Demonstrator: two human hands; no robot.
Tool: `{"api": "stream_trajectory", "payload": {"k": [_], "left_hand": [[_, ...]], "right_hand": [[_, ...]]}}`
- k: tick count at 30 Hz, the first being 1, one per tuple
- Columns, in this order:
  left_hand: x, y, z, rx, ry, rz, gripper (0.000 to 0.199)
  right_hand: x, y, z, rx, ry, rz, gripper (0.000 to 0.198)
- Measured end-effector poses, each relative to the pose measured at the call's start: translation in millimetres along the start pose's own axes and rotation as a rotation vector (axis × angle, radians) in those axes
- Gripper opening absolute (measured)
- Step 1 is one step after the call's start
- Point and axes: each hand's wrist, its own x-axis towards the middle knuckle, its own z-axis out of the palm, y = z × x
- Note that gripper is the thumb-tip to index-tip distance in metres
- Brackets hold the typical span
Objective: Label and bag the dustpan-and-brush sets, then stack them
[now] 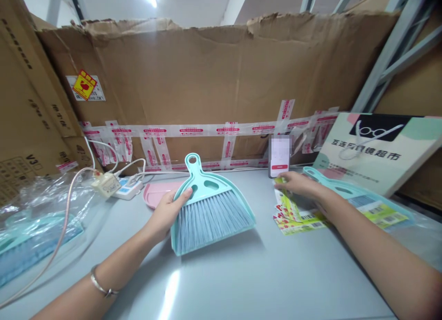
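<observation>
My left hand (169,207) grips the left edge of a mint-green dustpan (252,212), thumb on its front. A matching hand brush (210,218) with blue-grey bristles is nested in it; the set is tilted up above the table. My right hand (300,186) reaches to a spread of yellow-green printed label cards (290,214), its fingertips closed at a card's upper end. Just behind those fingertips stands a phone (280,154) with a lit screen. Part of the cards is hidden under my hand and wrist.
A pink dustpan (155,193) lies behind the held set. Another mint set (331,184) with a label lies right, before a leaning printed box (376,154). At left are a plastic-wrapped set (34,237), a power strip (127,189) and cables. A taped carton (207,80) forms the back.
</observation>
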Motion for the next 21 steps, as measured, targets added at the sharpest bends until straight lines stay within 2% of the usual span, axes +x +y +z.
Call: {"api": "stream_trajectory", "payload": {"k": [3,4,5,6,8,11,13,14,18,21], "left_hand": [[1.8,-1.1,0.2,-0.007,0.049,0.009,0.041],[2.6,-1.8,0.0,-0.001,0.066,0.015,0.042],[3.3,-2.8,-0.1,0.004,0.085,0.019,0.043],[4.0,-3.8,-0.2,0.006,0.104,0.019,0.043],[4.9,-6.3,0.1,-0.004,0.129,0.010,0.045],[4.2,-9.5,2.7,-0.072,0.099,0.000,0.047],[2.0,-10.4,6.2,-0.138,0.059,-0.011,0.046],[0.5,-10.3,8.3,-0.173,0.047,-0.020,0.046],[-5.8,-8.1,16.7,-0.275,0.019,-0.078,0.046],[-8.4,-7.1,20.2,-0.289,0.010,-0.107,0.042]], "right_hand": [[-18.3,-30.2,-15.8,0.048,0.142,-0.055,0.015],[-28.0,-42.8,-22.5,0.112,0.189,-0.082,0.018],[-39.2,-56.1,-29.0,0.290,0.230,-0.122,0.021],[-51.6,-69.5,-34.9,0.512,0.215,-0.177,0.024],[-77.0,-95.7,-42.2,0.914,0.098,-0.300,0.028],[-107.1,-128.5,-35.7,1.201,-0.087,-0.418,0.027],[-116.6,-143.3,-18.8,1.259,-0.182,-0.424,0.026],[-117.9,-148.1,-7.8,1.275,-0.179,-0.408,0.026],[-109.4,-150.7,36.2,1.211,-0.015,-0.317,0.026],[-101.5,-145.2,52.6,1.102,0.011,-0.319,0.022]]}}
